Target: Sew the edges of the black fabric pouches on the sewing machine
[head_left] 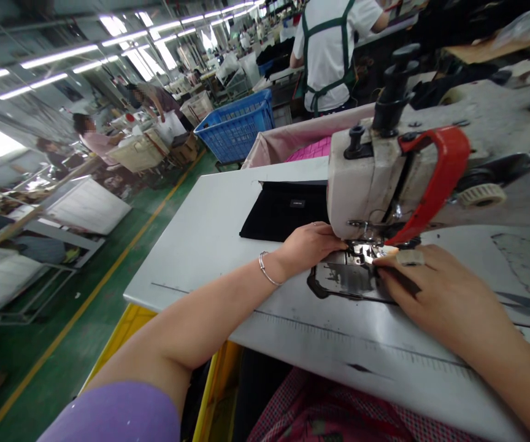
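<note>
Left hand [311, 244] flat, open, beside needle [370, 250]; right hand [435, 288] pinches dark strip [396, 279]. Fingertips sit close; a slip could catch them under the sewing machine [384, 178].

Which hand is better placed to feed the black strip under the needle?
Right. The right hand already pins the black strip beside the presser foot; the left hand rests nearer the black fabric.

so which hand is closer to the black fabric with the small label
Left. The left hand rests at the black fabric's near edge, seemingly touching it. The right hand lies apart, on the far side of the needle area.
</note>
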{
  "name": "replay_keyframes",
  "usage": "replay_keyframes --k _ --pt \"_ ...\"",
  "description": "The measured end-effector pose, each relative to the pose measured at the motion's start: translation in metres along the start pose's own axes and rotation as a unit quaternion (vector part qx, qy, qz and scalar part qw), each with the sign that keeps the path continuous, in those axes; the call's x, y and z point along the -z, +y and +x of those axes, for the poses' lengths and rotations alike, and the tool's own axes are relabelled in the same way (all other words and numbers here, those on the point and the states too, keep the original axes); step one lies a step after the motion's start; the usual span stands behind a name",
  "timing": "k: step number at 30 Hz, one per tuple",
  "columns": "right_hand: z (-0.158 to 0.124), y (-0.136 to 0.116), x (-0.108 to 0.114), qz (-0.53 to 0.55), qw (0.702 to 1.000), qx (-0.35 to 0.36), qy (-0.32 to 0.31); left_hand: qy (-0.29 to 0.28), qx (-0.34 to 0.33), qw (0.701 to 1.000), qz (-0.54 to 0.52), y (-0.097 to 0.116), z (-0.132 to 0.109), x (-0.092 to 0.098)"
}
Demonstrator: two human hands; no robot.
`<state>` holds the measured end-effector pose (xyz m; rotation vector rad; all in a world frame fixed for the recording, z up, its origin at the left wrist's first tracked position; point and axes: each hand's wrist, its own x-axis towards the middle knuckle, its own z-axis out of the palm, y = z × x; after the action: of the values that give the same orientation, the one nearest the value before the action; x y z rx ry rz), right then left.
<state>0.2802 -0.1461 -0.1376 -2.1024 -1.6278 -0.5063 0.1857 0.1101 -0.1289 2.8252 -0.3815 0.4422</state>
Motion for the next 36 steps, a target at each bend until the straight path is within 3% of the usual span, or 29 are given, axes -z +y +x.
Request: replay_keyframes --k 9,13,17,19,22,24,26,28,31,36 --pt "0.000 -0.003 -0.002 -0.018 1.000 -0.016 -0.001 -0.035 0.012 0.999 0.035 0.002 0.003 0.008" --pt "-0.001 -0.001 -0.001 -0.020 0.999 -0.026 -0.022 -0.081 -0.025 0.992 0.095 0.003 0.000 0.018" --pt "0.000 0.000 -0.001 0.009 0.999 -0.031 -0.017 -0.128 -0.035 0.981 0.139 0.019 -0.002 0.030" --pt "0.001 -0.001 -0.002 0.016 0.998 -0.052 -0.008 -0.150 0.005 0.983 0.105 0.034 0.000 0.036" --pt "0.002 -0.003 -0.003 0.011 0.998 -0.058 0.004 -0.167 0.129 0.977 -0.005 0.053 0.004 0.043" --pt "0.002 -0.006 -0.003 0.027 1.000 -0.010 0.009 -0.179 0.210 0.956 -0.099 0.061 0.007 0.046" --pt "0.000 -0.011 -0.003 0.060 0.996 0.061 0.009 -0.186 0.249 0.934 -0.175 0.063 0.008 0.047" --pt "-0.001 -0.017 -0.003 0.083 0.991 0.102 -0.006 -0.182 0.253 0.925 -0.216 0.064 0.009 0.048" --pt "-0.002 -0.025 -0.003 0.075 0.992 0.090 -0.039 -0.164 0.247 0.932 -0.210 0.066 0.011 0.050" --pt "-0.004 -0.030 0.001 0.076 0.993 0.069 -0.060 -0.194 0.172 0.962 -0.082 0.080 0.020 0.051"
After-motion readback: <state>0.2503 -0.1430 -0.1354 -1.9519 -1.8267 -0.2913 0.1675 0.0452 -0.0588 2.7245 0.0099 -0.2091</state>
